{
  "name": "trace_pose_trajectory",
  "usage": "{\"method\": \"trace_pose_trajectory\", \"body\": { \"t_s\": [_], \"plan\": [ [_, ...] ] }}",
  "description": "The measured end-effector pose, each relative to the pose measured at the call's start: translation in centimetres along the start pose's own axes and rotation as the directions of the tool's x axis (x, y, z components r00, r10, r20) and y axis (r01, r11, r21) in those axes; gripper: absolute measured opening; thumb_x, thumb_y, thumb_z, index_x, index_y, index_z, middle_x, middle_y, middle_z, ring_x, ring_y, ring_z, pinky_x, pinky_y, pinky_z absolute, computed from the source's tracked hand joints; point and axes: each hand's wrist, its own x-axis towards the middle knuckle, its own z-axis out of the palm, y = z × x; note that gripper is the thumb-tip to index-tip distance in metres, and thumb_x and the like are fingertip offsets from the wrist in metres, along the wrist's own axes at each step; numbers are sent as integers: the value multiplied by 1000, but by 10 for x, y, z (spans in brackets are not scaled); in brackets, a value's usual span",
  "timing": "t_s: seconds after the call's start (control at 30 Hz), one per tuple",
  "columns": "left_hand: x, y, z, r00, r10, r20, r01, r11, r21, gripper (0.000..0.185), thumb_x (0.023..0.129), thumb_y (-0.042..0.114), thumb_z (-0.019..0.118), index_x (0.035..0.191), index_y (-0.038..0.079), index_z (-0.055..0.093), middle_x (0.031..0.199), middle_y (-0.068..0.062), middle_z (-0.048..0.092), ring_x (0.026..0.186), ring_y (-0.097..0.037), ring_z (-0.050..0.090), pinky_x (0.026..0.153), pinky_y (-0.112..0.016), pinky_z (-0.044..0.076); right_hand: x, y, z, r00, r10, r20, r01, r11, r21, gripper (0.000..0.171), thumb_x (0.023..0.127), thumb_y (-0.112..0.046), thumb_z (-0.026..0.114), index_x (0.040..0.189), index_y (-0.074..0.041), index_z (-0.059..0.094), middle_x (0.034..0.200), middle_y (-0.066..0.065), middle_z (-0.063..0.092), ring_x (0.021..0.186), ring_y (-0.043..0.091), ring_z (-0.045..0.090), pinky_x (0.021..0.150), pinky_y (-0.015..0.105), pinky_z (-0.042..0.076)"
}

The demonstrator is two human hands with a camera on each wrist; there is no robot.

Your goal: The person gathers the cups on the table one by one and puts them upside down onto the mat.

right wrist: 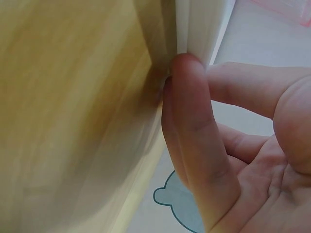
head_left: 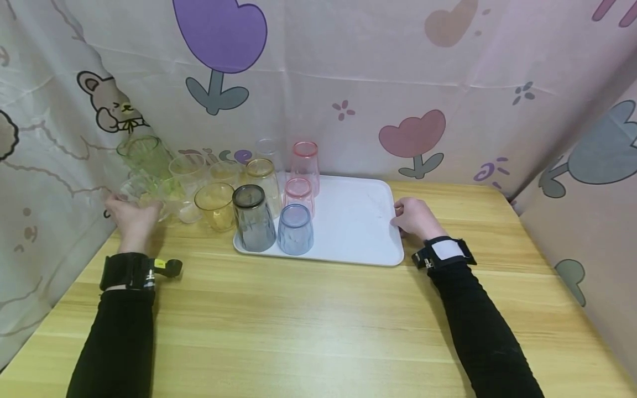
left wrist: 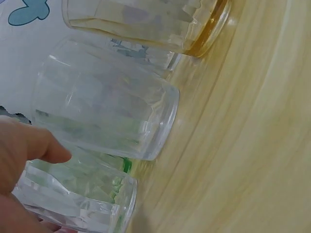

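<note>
My left hand [head_left: 130, 216] gripped a clear cup [head_left: 141, 192] left of the tray [head_left: 358, 221]; my right hand [head_left: 415, 217], fingers straight, pressed its right rim.

1. A light wooden table [head_left: 308, 326] filled the foreground.
2. A pale curtain [head_left: 348, 83] printed with tulips and a bear hung behind and to both sides.
3. Soft, even light fell across the tabletop.
</note>
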Motion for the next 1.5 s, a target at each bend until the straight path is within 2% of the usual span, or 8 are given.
{"method": "trace_pose_trajectory", "body": {
  "t_s": [0.5, 0.67, 0.87, 0.97, 1.1, 1.23, 1.37, 1.5],
  "plan": [
    [0, -2, 1, 997, 64, -38, -64, 998, 3, 95, 100, 25, 65, 164, 17, -6, 172, -5, -4, 158, -14, -1, 125, -22, 6, 0, 3, -1, 1000, -6, 1, 6, 1000, -13, 49, 96, -3, 65, 141, 13, 51, 123, 32, 63, 83, 28, 71, 69, 30, 60],
    [-3, 4, 0, 984, 114, -139, -113, 993, 14, 96, 99, 30, 66, 165, 16, -3, 173, -5, 0, 157, -11, 3, 123, -19, 2, 0, 4, 0, 1000, -7, -2, 7, 1000, -19, 49, 96, -3, 66, 141, 13, 52, 122, 32, 63, 83, 27, 71, 68, 30, 60],
    [-15, 18, -3, 944, 151, -293, -184, 979, -91, 99, 96, 32, 71, 165, 18, 1, 173, 2, 4, 153, -3, 6, 118, -11, 0, 1, 4, 1, 1000, -3, -2, 3, 1000, -22, 49, 97, -4, 66, 140, 12, 52, 122, 31, 63, 81, 26, 71, 68, 29, 59],
    [-23, 28, -2, 907, 197, -371, -263, 955, -136, 93, 95, 32, 74, 162, 19, 11, 166, 4, 19, 149, -5, 19, 114, -6, 10, 1, 4, 1, 1000, -1, 2, 1, 1000, -23, 48, 96, -3, 66, 140, 12, 52, 122, 31, 64, 78, 24, 71, 66, 29, 59],
    [-33, 42, 2, 872, 227, -434, -334, 924, -187, 80, 93, 32, 77, 153, 18, 26, 140, 8, 35, 125, -1, 35, 102, -8, 28, 1, 3, 1, 1000, -2, 2, 2, 1000, -22, 48, 97, -3, 66, 140, 12, 52, 121, 31, 64, 77, 24, 70, 65, 28, 59],
    [-40, 53, 5, 894, 207, -397, -356, 866, -352, 65, 92, 29, 79, 138, 18, 35, 125, 8, 37, 108, -1, 36, 90, -10, 32, 1, 3, 0, 1000, 4, 1, -4, 1000, -16, 48, 97, -3, 65, 140, 12, 52, 122, 32, 63, 78, 25, 70, 65, 28, 59],
    [-48, 61, 12, 940, 180, -290, -320, 760, -566, 51, 92, 23, 79, 120, 19, 37, 117, 6, 39, 105, -4, 39, 87, -12, 35, 1, 3, 0, 1000, 8, 6, -8, 1000, -12, 49, 97, -3, 65, 141, 12, 51, 124, 32, 63, 79, 26, 70, 65, 29, 60],
    [-59, 66, 25, 946, 227, -233, -325, 694, -643, 49, 93, 19, 76, 119, 17, 34, 114, 4, 40, 112, -7, 44, 91, -14, 38, 2, 1, 0, 1000, 8, 12, -7, 1000, -8, 50, 97, -2, 65, 142, 13, 50, 124, 33, 62, 81, 27, 70, 66, 29, 61]
  ]
}}
